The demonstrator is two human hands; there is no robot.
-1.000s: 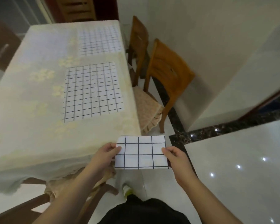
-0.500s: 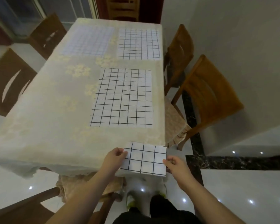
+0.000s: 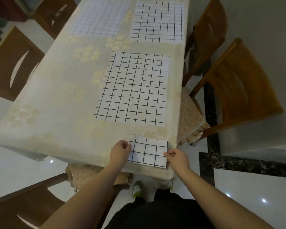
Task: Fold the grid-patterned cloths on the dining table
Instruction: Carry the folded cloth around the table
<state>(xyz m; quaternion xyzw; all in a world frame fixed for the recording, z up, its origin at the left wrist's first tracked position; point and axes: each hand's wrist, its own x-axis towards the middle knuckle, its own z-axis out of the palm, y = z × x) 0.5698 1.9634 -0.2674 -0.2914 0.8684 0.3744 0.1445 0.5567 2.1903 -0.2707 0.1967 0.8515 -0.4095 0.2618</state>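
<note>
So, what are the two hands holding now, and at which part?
The folded grid cloth: left hand pinches its left edge, right hand its right edge.

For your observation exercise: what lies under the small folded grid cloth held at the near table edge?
Under the folded cloth, pinched by the left hand and right hand, lies the cream tablecloth. The tabletop itself is covered.

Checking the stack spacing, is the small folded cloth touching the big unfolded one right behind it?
Apart. The head view shows a strip of bare tablecloth between the folded cloth and the unfolded cloth.
</note>
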